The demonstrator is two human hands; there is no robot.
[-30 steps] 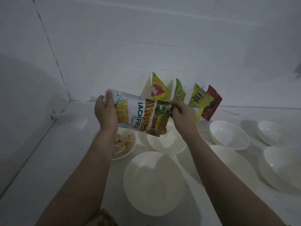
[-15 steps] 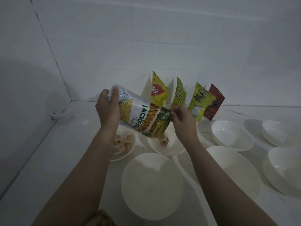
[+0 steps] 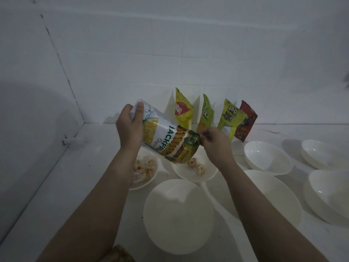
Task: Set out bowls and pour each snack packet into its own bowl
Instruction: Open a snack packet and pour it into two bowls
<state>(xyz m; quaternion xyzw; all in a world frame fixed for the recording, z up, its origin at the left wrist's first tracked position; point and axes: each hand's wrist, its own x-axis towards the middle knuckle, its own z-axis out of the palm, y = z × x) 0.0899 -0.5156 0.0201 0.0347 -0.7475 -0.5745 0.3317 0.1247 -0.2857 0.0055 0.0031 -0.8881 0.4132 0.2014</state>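
A white and yellow jackfruit chips packet (image 3: pixel 168 138) is tilted mouth-down over a white bowl (image 3: pixel 194 173). My left hand (image 3: pixel 130 127) grips its raised bottom end. My right hand (image 3: pixel 213 139) pinches the lower open end. A few chips (image 3: pixel 196 165) lie in that bowl. To the left, another bowl (image 3: pixel 145 181) holds a snack and is partly hidden by my left forearm. Several sealed packets lean on the back wall: yellow (image 3: pixel 182 110), green (image 3: pixel 205 116), yellow-green (image 3: pixel 231 118), red (image 3: pixel 246 122).
Empty white bowls stand on the white counter: a large one in front (image 3: pixel 178 216), one under my right forearm (image 3: pixel 273 190), others at the right (image 3: pixel 268 157), (image 3: pixel 317 154), (image 3: pixel 332 193). Tiled walls close the left and back sides.
The packet has tipped further, its bottom end raised and its mouth lowered. Chips have fallen from it into the bowl beneath.
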